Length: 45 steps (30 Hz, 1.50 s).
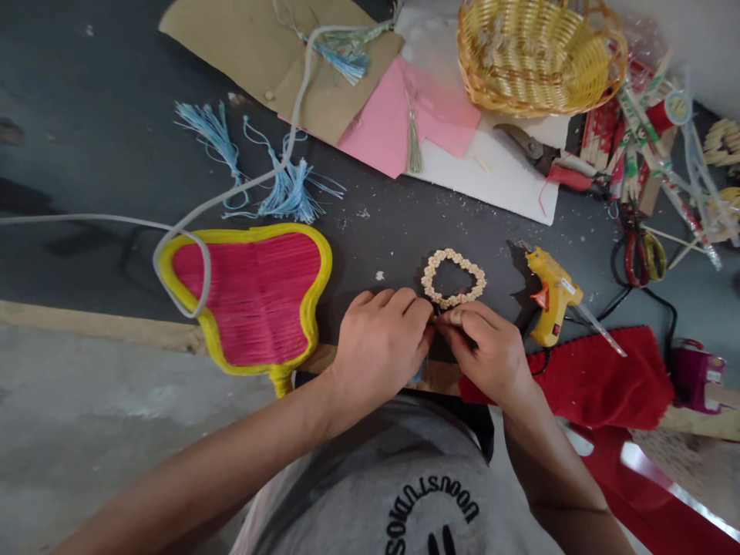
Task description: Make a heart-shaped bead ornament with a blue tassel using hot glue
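Observation:
At the table's front edge, my left hand (385, 335) and my right hand (489, 347) meet with their fingertips pinched together. A small dark bit shows between them, too covered to name. Some blue threads (419, 371), like part of a tassel, hang below my left hand. Right beyond the fingertips lies a beige beaded or braided ring (428, 279), with a bit of red thread on its near side. To the left lies a pink fan-like panel (248, 301) with a yellow wrapped rim and handle.
A yellow glue gun (555, 297) lies right, near a red cloth (607, 378). Blue tassels (292, 189), a pale cable (248, 185), pink paper (381, 123), pruning shears (537, 154), scissors (636, 258) and a wicker basket (537, 96) lie farther back.

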Tool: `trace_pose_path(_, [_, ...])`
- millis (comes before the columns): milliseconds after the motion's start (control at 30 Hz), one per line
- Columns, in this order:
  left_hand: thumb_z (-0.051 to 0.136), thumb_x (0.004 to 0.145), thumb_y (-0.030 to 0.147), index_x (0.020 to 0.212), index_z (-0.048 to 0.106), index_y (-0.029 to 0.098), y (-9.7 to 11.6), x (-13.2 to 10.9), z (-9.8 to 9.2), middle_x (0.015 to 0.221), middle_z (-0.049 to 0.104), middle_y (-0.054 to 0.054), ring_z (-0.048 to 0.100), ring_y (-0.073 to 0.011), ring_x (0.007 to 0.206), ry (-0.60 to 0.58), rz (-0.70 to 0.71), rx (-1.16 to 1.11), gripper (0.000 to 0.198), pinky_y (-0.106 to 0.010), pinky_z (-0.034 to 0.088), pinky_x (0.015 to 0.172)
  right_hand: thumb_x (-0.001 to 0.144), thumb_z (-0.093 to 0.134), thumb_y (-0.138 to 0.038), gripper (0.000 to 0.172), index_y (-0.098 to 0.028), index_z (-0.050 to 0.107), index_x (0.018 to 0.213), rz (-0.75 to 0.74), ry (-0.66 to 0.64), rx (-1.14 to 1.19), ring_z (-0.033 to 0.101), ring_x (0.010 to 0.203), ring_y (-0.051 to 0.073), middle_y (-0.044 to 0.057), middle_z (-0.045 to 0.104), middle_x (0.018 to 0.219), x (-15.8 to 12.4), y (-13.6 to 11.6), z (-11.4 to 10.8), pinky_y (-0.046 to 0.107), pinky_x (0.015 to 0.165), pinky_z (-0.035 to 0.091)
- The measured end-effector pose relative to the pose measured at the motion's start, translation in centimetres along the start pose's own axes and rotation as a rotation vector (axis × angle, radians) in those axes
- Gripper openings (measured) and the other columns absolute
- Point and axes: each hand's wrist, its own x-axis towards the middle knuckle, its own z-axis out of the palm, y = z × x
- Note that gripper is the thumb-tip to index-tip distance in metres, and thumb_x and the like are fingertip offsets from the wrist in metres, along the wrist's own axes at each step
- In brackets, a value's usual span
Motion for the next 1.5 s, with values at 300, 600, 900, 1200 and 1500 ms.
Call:
trace_pose_path(300, [0.056, 0.089, 0.024, 0.084, 0.063, 0.020, 0.17, 0.11, -0.13, 0.080, 0.066, -0.002, 0.063, -0.0226, 0.075, -0.001, -0.007, 0.005, 0.010, -0.038, 0.038, 0.066, 0.093, 0.057, -0.015, 0.014, -0.021, 0.069, 0.097, 0.020, 0.049, 0.026, 0.068, 0.086, 0.017, 0.005, 0.072, 0.090, -0.33, 0.13, -0.31, 0.032, 0.077, 0.058])
trace_pose_path(600, [0.057, 0.089, 0.025, 0.083, 0.063, 0.020, 0.26, 0.10, -0.18, 0.081, 0.066, -0.002, 0.063, -0.0223, 0.078, -0.009, -0.021, -0.006, 0.010, -0.038, 0.038, 0.067, 0.094, 0.055, -0.014, 0.017, -0.020, 0.071, 0.097, -0.013, 0.060, 0.030, 0.068, 0.085, 0.016, 0.006, 0.072, 0.089, -0.27, -0.04, 0.00, 0.030, 0.077, 0.059])
trace_pose_path(900, [0.058, 0.089, 0.025, 0.082, 0.063, 0.021, 0.18, -0.04, -0.04, 0.080, 0.065, -0.002, 0.062, -0.0225, 0.077, -0.006, -0.014, 0.006, 0.009, -0.037, 0.037, 0.067, 0.093, 0.054, -0.016, 0.016, -0.020, 0.070, 0.090, 0.032, 0.059, 0.030, 0.067, 0.080, 0.017, 0.006, 0.071, 0.084, -0.13, -0.25, 0.38, 0.030, 0.071, 0.057])
trace_pose_path(1200, [0.056, 0.090, 0.024, 0.082, 0.063, 0.021, 0.15, 0.04, 0.01, 0.080, 0.066, -0.002, 0.062, -0.0229, 0.077, -0.012, -0.009, 0.000, 0.011, -0.038, 0.037, 0.066, 0.093, 0.056, -0.015, 0.015, -0.018, 0.070, 0.093, 0.004, 0.034, -0.011, 0.068, 0.083, 0.018, 0.008, 0.073, 0.088, -0.43, -0.31, 0.08, 0.032, 0.075, 0.058])
trace_pose_path(1500, [0.056, 0.090, 0.025, 0.085, 0.064, 0.021, 0.15, 0.11, -0.34, 0.082, 0.066, -0.002, 0.064, -0.0234, 0.079, -0.034, -0.017, -0.006, 0.011, -0.038, 0.040, 0.069, 0.093, 0.055, -0.013, 0.016, -0.014, 0.070, 0.088, -0.029, 0.052, -0.081, 0.068, 0.082, 0.018, 0.009, 0.072, 0.087, -0.58, -0.19, 0.29, 0.031, 0.074, 0.058])
